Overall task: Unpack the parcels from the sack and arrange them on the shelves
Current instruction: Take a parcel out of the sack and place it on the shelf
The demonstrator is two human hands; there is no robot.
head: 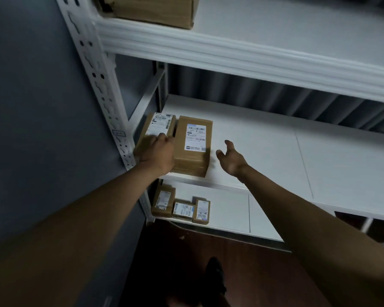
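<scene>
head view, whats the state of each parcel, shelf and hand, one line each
Left brown cardboard parcel: flat on the middle shelf, label up, left hand on it.
Larger brown cardboard parcel: flat beside it, label up, free.
Three small brown parcels: flat in a row on the lower shelf.
Torn brown box: on the top shelf.
White middle shelf: right part bare.
Left hand: rests on the left parcel.
Right hand: open, holding nothing.

A white metal shelving unit [111, 103] carries everything. On the middle shelf [264, 147], at its left end, lie two labelled cardboard parcels side by side — a narrow one [152, 134] against the upright and a wider one [192, 147] just beside it. The lower shelf [228, 209] holds three small labelled parcels [182, 207] in a row. The top shelf [275, 27] bears a large cardboard box [153, 9].
</scene>
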